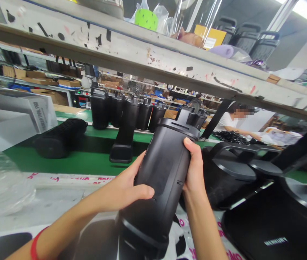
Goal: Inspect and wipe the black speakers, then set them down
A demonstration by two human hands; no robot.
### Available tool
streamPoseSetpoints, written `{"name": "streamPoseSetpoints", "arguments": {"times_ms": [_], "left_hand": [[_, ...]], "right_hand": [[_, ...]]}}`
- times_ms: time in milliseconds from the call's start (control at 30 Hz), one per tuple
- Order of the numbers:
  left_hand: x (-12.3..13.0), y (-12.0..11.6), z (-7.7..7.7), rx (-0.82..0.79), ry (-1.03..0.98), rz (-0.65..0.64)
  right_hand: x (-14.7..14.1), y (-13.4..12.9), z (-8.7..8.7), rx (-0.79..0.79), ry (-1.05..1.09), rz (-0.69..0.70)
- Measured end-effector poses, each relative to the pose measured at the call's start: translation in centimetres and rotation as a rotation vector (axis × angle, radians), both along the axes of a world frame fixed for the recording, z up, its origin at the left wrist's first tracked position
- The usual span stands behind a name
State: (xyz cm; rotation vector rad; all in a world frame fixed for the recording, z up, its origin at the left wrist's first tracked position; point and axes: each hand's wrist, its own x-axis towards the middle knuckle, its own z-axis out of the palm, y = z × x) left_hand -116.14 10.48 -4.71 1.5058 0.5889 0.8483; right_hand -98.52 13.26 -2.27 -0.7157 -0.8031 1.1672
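Tilted in front of me is a black plastic housing (160,169), long and rounded, with a loop handle at its top end. My left hand (131,187) grips its left side, the thumb lying across the front face. On the right edge, near the top, my right hand (195,162) is closed with the thumb pressed against the side. The fingers behind the housing are hidden. A red band circles my left wrist. Just right of my right hand stand larger black units with handles (231,169), one marked MERKURY (275,241).
A green conveyor belt (96,159) carries two black units lying down and several upright ones (130,112). A white box (41,112) and clear plastic bags (1,180) are at left. A white shelf beam (131,50) crosses overhead. Another person (231,119) works at far right.
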Motion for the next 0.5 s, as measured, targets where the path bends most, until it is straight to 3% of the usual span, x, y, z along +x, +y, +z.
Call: {"name": "streamPoseSetpoints", "arguments": {"times_ms": [267, 500], "left_hand": [[-0.32, 0.10, -0.10, -0.085, 0.037, 0.023], [-0.17, -0.14, 0.13, 0.019, 0.128, 0.056]], "right_hand": [[-0.09, 0.49, -0.24, -0.005, 0.010, -0.001], [-0.13, 0.26, -0.12, 0.035, -0.043, -0.037]]}}
